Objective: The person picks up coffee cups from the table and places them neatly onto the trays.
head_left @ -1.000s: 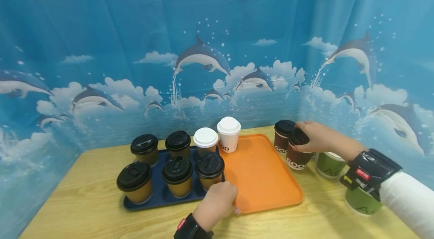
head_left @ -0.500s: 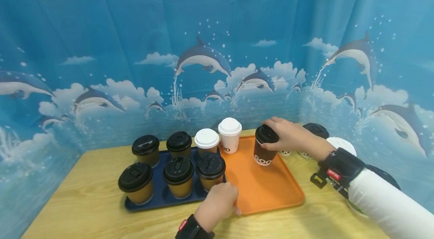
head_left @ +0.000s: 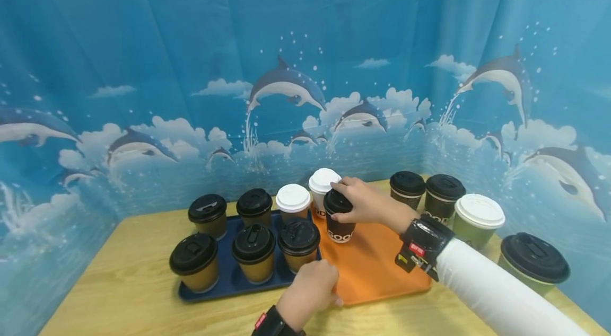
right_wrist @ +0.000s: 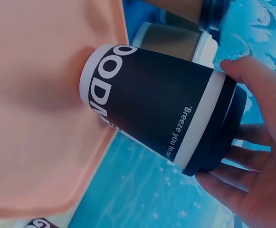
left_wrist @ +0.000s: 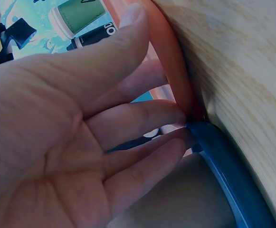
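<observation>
My right hand (head_left: 369, 202) grips a dark coffee cup (head_left: 340, 222) round its black lid. The cup is upright over the orange tray (head_left: 377, 272), just in front of a white coffee cup (head_left: 322, 182). In the right wrist view, the dark cup's base (right_wrist: 88, 78) is close to the tray surface, thumb and fingers around the lid. My left hand (head_left: 312, 288) rests at the near edge where the orange and blue trays meet. From the left wrist, its loosely extended fingers (left_wrist: 138, 121) touch the orange rim (left_wrist: 173, 57) and the blue rim (left_wrist: 223, 166).
The blue tray (head_left: 224, 291) bears several brown cups with black lids and one with a white lid (head_left: 293, 198). On the right stand two dark cups (head_left: 441, 203), a green cup with white lid (head_left: 470, 230) and one with black lid (head_left: 527, 272). A dolphin curtain (head_left: 191, 87) hangs behind.
My right hand has carried the dark cup left from the group at the right, over the orange tray to beside the white cup. The left hand has stayed at the trays' edge.
</observation>
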Demonstrator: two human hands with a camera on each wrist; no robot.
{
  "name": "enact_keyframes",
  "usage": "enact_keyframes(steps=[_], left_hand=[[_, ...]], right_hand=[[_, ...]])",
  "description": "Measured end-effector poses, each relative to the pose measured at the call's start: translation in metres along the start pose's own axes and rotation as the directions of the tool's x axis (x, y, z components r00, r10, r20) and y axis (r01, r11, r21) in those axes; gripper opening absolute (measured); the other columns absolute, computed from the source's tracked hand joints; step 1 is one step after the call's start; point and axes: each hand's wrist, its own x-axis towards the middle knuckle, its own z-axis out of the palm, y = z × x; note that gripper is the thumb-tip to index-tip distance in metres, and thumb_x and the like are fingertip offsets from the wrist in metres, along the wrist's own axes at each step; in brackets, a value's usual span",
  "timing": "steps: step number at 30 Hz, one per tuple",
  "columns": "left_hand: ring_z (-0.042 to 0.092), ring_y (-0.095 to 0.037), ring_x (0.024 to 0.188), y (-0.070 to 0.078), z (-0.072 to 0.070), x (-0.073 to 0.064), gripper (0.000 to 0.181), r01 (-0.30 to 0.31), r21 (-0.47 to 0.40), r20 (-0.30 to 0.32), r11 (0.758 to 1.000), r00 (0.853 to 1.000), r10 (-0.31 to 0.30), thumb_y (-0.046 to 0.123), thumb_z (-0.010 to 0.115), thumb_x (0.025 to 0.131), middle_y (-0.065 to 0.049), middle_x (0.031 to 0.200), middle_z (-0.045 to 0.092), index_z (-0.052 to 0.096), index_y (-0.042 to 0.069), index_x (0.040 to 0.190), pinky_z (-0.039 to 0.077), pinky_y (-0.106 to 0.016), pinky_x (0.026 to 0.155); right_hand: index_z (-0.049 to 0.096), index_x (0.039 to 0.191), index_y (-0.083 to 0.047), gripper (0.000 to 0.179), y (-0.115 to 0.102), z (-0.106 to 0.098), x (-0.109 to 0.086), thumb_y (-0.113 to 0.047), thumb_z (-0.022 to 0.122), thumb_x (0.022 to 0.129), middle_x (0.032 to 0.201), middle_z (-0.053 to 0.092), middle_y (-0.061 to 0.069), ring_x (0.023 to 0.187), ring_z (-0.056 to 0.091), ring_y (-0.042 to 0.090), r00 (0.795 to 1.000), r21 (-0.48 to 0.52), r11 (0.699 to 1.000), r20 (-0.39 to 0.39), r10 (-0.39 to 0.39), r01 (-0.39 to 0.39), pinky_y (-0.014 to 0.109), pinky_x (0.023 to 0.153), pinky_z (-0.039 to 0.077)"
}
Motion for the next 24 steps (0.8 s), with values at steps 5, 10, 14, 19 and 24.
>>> enact_keyframes(steps=[5, 10, 14, 19, 24], left_hand=[[0.061, -0.01, 0.066, 0.001, 0.002, 0.0, 0.037, 0.0, 0.01, -0.016, 1.0, 1.0, 0.0, 0.045, 0.087, 0.073, 0.007, 0.067, 0.059, 0.063, 0.019, 0.063, 0.054, -0.03, 0.062], [0.062, -0.011, 0.067, 0.0, 0.001, -0.001, 0.037, -0.002, 0.031, -0.029, 1.0, 1.0, 0.003, 0.046, 0.087, 0.073, 0.005, 0.069, 0.061, 0.064, 0.019, 0.063, 0.054, -0.03, 0.062], [0.062, -0.011, 0.068, 0.0, 0.001, -0.001, 0.035, -0.002, 0.029, -0.027, 1.0, 1.0, 0.003, 0.045, 0.088, 0.073, 0.005, 0.07, 0.061, 0.065, 0.019, 0.065, 0.054, -0.03, 0.061], [0.063, -0.011, 0.068, 0.0, 0.0, 0.0, 0.034, 0.0, 0.025, -0.015, 1.0, 1.0, 0.001, 0.044, 0.088, 0.073, 0.005, 0.07, 0.062, 0.066, 0.019, 0.067, 0.055, -0.031, 0.062], [0.063, -0.012, 0.068, 0.0, -0.002, 0.001, 0.035, 0.004, 0.017, -0.002, 1.0, 1.0, -0.004, 0.043, 0.088, 0.074, 0.005, 0.07, 0.061, 0.065, 0.018, 0.065, 0.055, -0.031, 0.062]], right_hand=[[0.047, 0.149, -0.001, 0.078, -0.005, 0.006, 0.004, -0.045, 0.074, 0.091, 0.139, 0.055, 0.021, 0.12, 0.059, 0.035, 1.0, -0.007, 1.0, 0.021, 0.021, -0.02, 0.043, 0.087, 0.055], [0.046, 0.151, -0.004, 0.08, -0.006, 0.01, 0.007, -0.048, 0.074, 0.09, 0.141, 0.054, 0.02, 0.123, 0.057, 0.034, 0.999, -0.001, 0.999, 0.019, 0.049, -0.049, 0.044, 0.09, 0.055], [0.046, 0.151, -0.003, 0.08, -0.006, 0.015, 0.009, -0.048, 0.074, 0.091, 0.14, 0.054, 0.021, 0.123, 0.058, 0.035, 0.999, -0.004, 0.999, 0.024, 0.043, -0.043, 0.046, 0.089, 0.056], [0.045, 0.151, -0.001, 0.079, -0.006, 0.019, 0.011, -0.046, 0.073, 0.092, 0.138, 0.055, 0.022, 0.119, 0.059, 0.034, 1.0, 0.022, 1.0, 0.017, 0.021, -0.021, 0.045, 0.09, 0.055], [0.045, 0.151, -0.001, 0.08, -0.008, 0.018, 0.011, -0.046, 0.074, 0.091, 0.136, 0.055, 0.022, 0.115, 0.06, 0.031, 0.999, 0.022, 0.999, 0.03, 0.039, -0.039, 0.043, 0.088, 0.055]])
